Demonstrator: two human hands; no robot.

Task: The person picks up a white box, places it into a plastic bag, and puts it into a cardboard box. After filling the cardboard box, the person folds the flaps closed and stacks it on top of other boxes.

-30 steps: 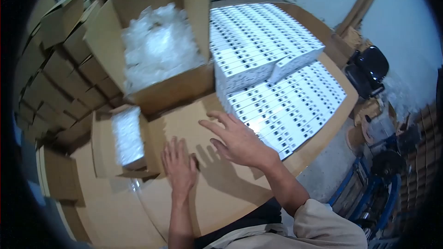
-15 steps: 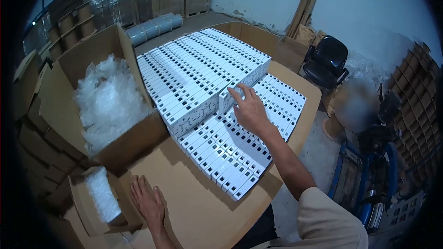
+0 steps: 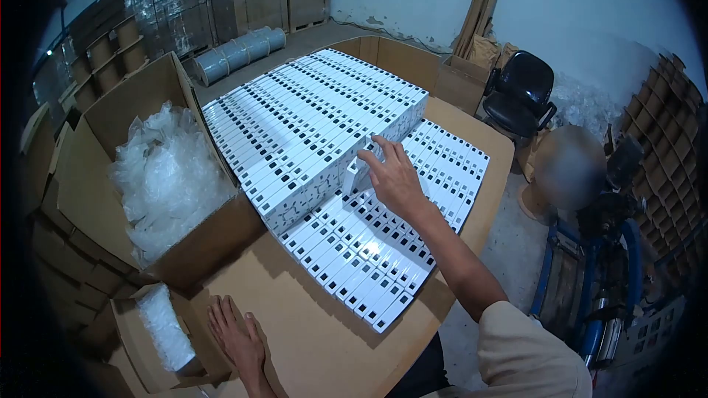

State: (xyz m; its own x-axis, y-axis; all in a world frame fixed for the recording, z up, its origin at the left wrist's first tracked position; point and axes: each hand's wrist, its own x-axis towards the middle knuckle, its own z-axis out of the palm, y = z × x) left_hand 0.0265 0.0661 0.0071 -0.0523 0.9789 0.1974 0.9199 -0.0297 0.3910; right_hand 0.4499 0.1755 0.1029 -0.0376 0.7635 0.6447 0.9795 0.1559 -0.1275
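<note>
Rows of slim white boxes with dark square marks (image 3: 317, 114) form a tall block, and a lower layer of the same boxes (image 3: 376, 258) lies in front of it. My right hand (image 3: 398, 184) grips one slim white box (image 3: 352, 177), which stands on edge on the lower layer beside the tall block's side. Its fingers hide part of that box. My left hand (image 3: 240, 339) rests flat with fingers spread on the brown tabletop (image 3: 295, 324). Just left of it is a small open carton (image 3: 129, 324) holding a bundle in clear plastic wrap (image 3: 167, 328).
A large open carton (image 3: 210, 232) full of crumpled clear plastic (image 3: 169, 177) stands to the left. Beyond the table are a black chair (image 3: 520, 88), a wrapped roll (image 3: 240, 54) and stacked cartons. Blue-framed equipment (image 3: 627, 273) stands at the right.
The camera view has shifted slightly. My right hand stays on the slim white box, which sits a little lower in view. My left hand remains on the tabletop.
</note>
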